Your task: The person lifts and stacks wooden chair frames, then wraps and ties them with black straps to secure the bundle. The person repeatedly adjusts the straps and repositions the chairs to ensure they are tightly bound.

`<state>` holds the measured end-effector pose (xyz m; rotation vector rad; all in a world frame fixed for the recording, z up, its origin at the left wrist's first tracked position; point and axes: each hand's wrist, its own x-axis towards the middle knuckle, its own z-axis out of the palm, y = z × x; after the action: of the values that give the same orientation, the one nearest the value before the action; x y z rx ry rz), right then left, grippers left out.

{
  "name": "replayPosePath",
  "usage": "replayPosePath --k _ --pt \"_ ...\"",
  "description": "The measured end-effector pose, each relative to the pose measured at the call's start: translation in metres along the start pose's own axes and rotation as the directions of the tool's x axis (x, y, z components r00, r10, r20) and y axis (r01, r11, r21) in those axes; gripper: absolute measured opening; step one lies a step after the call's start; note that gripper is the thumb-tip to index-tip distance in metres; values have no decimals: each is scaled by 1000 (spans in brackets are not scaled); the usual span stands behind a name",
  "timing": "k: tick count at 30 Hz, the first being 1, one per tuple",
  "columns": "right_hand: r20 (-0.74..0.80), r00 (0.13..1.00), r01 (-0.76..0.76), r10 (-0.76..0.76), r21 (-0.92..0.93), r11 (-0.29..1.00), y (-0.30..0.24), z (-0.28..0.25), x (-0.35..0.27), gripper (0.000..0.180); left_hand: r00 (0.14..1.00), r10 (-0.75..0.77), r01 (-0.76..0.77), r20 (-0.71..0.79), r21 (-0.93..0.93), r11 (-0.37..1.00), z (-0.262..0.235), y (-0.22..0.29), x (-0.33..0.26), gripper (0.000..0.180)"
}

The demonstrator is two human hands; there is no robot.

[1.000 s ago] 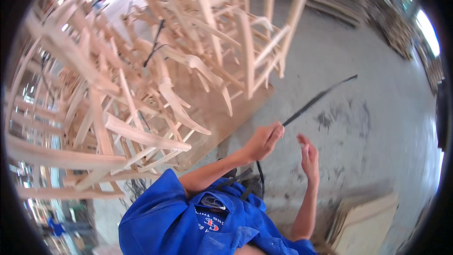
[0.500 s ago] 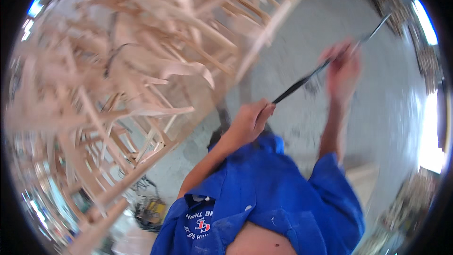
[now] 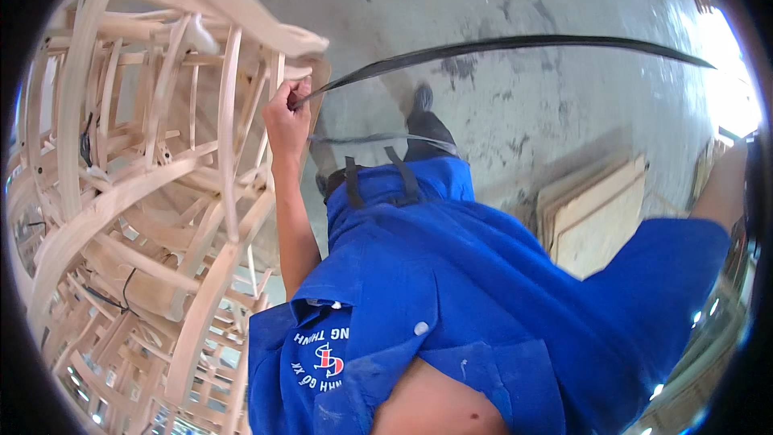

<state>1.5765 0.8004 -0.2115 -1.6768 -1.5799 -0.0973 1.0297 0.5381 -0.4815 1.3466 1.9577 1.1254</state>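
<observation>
Black strap: a long, thin, dark band that arcs across the upper part of the view, from your left hand out to the far right, above the grey concrete floor. Your left hand is closed in a fist around the strap's near end, fingers curled tight, held right up against the stack of bare wooden chair frames. A second, paler length of the strap runs level just below your fist, toward your waist. Your right hand is not visible; only the bare right forearm shows at the right rim, so you cannot tell whether it grips the strap's far end. Chair frames: unfinished light wood, curved rails and slats, piled high and filling the whole left side. Your blue work shirt fills the lower centre; one dark shoe shows on the floor beneath the strap. Flat wooden boards: stacked, lying on the floor to your right, well apart from the frames.
</observation>
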Motion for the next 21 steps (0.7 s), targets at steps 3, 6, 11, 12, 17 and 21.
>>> replayPosePath --k 3,6,11,12,17,21 --pt "162 984 63 -77 91 994 12 95 68 23 997 -17 23 -73 85 996 56 49 97 23" --pt "385 883 95 -269 414 905 -36 213 105 26 988 85 -62 -130 169 984 88 133 193 21" --pt "573 410 -340 -709 818 464 -197 381 84 31 907 288 -185 -307 322 928 120 216 377 30" --pt "560 318 -432 -765 804 409 -221 409 79 32 791 429 -297 -437 340 892 124 216 409 30" --pt "469 366 393 -804 705 590 -225 563 256 28 979 41 -41 -198 5 999 94 167 546 32" --pt "552 484 798 -679 39 601 -126 613 519 36 992 -103 95 -76 -107 990 39 80 647 33"
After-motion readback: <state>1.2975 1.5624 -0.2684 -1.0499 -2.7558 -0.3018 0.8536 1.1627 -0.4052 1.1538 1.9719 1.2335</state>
